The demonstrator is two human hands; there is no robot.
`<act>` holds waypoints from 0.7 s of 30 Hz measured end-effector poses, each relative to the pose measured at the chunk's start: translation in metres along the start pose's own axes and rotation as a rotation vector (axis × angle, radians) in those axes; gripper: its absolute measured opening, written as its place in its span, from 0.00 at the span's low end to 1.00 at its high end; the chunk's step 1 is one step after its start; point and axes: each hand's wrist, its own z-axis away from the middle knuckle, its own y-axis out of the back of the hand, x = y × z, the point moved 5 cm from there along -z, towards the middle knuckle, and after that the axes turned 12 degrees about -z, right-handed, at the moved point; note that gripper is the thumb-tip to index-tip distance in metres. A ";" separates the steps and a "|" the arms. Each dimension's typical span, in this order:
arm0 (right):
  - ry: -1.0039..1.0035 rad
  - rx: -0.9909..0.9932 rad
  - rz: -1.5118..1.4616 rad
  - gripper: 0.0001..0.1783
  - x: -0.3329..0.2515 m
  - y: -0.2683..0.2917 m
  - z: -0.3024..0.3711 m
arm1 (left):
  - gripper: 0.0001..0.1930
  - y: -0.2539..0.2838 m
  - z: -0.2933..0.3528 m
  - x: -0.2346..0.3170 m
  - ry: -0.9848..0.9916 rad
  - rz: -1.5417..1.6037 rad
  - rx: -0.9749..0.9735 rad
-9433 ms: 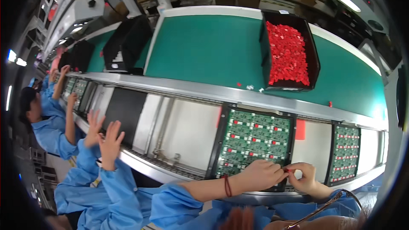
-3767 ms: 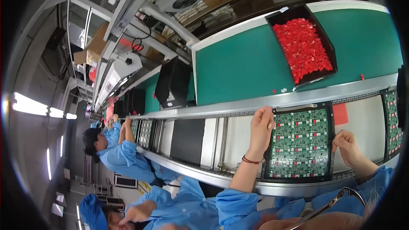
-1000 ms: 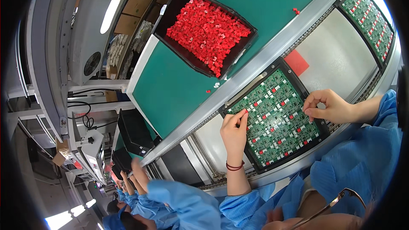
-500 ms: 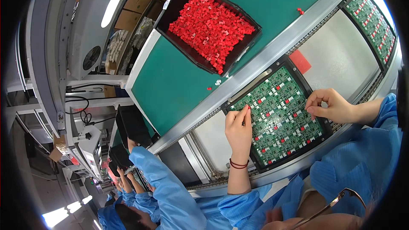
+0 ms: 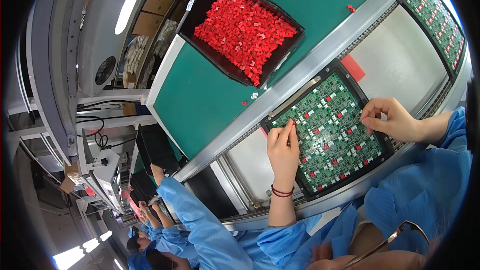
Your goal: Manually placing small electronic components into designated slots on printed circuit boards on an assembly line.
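A black-framed tray (image 5: 345, 184) holds green circuit boards (image 5: 320, 145) set with several small red and white connectors. At the tray's upper left, my left hand (image 5: 283, 152) pinches a small red connector (image 5: 292, 122) between thumb and forefinger, at or just above the boards. My right hand (image 5: 392, 121) hovers by the tray's right edge with its fingers curled and the thumb against them. What it holds, if anything, is too small to make out.
Beyond the metal rail (image 5: 295, 84), a black bin (image 5: 220, 65) of loose red connectors stands on a green surface (image 5: 195, 105). Another board tray (image 5: 437, 25) lies at the far right. Co-workers in blue sleeves (image 5: 200, 225) work at the left, near black bins (image 5: 155, 147).
The tray has slid slightly to the right, and a pink edge now shows at its left corner. Both hands have shifted slightly right with it, keeping their closed poses.
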 end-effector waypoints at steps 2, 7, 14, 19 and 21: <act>-0.009 -0.001 -0.016 0.05 -0.001 0.000 0.002 | 0.07 0.001 0.001 0.001 -0.015 -0.009 -0.004; -0.033 -0.001 -0.071 0.05 -0.002 -0.003 0.002 | 0.07 -0.003 -0.001 -0.003 0.020 0.076 -0.029; 0.056 0.005 -0.117 0.04 -0.010 -0.005 0.002 | 0.07 -0.001 -0.005 0.003 -0.071 0.031 -0.016; 0.153 0.033 -0.001 0.06 -0.015 -0.011 0.002 | 0.22 0.005 -0.003 -0.006 0.059 0.147 0.006; 0.194 0.079 0.053 0.07 -0.008 0.001 0.003 | 0.18 0.013 -0.002 -0.005 0.215 0.298 0.014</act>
